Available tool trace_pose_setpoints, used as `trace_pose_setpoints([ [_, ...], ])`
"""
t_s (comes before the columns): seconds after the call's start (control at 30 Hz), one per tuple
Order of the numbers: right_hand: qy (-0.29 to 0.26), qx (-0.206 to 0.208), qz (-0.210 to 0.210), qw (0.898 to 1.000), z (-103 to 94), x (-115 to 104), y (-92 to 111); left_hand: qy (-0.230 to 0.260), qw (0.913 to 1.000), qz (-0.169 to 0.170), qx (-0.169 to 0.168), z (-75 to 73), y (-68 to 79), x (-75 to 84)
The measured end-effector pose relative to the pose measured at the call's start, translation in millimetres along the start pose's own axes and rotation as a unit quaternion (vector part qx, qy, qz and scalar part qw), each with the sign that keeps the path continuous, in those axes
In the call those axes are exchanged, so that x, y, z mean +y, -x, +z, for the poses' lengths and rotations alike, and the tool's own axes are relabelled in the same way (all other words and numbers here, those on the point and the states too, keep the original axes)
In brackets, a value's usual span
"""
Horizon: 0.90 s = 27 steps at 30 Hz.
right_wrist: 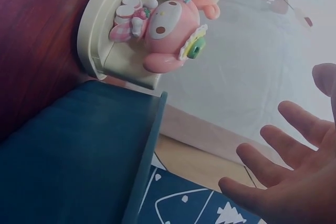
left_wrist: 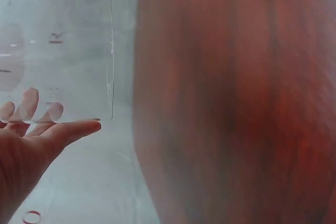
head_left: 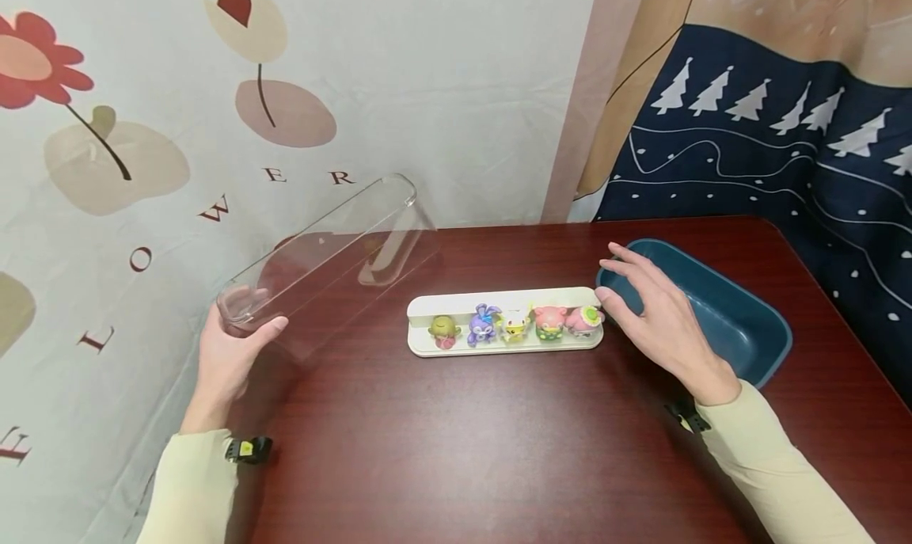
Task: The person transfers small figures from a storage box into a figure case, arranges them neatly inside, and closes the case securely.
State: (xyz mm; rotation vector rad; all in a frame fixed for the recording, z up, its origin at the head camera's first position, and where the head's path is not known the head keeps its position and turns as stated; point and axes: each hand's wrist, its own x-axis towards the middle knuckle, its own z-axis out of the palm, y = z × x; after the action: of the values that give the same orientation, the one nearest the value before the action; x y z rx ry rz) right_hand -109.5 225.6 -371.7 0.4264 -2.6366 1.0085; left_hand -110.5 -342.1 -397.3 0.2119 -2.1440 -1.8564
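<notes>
My left hand [head_left: 226, 362] grips a clear plastic cover [head_left: 335, 247] by its near end and holds it tilted at the table's left. In the left wrist view the fingers show through the cover [left_wrist: 73, 66], with the thumb along its lower edge. Centrally on the table, a white tray [head_left: 492, 300] holds several small figures in a row, including a green one [head_left: 445, 329], a purple one [head_left: 482, 326] and a pink one [head_left: 584, 321] at the right end. My right hand [head_left: 659, 318], fingers extended and holding nothing, hovers between the tray's right end and a blue bin [head_left: 741, 322].
The dark red wooden table [head_left: 456, 449] meets a white flower-print cloth [head_left: 442, 93] at the back and left. At the right hangs a navy cloth [head_left: 748, 164] with white trees. The blue bin stands close by the tray's right end.
</notes>
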Motion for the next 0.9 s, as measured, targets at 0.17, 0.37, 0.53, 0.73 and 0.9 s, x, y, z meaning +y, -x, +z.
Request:
trace_pose_setpoints([
  [0.17,-0.001,-0.002,0.002,1.000,-1.1,-1.8,-2.3,0.060,0.9975,0.038,-0.010,6.4,4.4,17.0],
  [0.37,-0.005,0.000,0.000,1.000,-1.6,-5.1,-5.8,0.149,0.9825,0.101,-0.046,20.1,5.6,35.3],
  [0.53,-0.010,-0.004,0.009,1.000,-1.6,-9.5,-10.4,0.179,0.9727,0.122,-0.084,33.9,7.4,49.9],
  [0.73,-0.019,-0.005,0.010,1.000,-0.8,-16.2,-16.0,0.147,0.9741,0.125,-0.118,50.1,8.7,66.4],
  [0.9,-0.037,0.005,0.003,0.999,-3.5,-23.6,-21.8,0.135,0.9724,0.127,-0.142,68.1,7.1,76.6],
])
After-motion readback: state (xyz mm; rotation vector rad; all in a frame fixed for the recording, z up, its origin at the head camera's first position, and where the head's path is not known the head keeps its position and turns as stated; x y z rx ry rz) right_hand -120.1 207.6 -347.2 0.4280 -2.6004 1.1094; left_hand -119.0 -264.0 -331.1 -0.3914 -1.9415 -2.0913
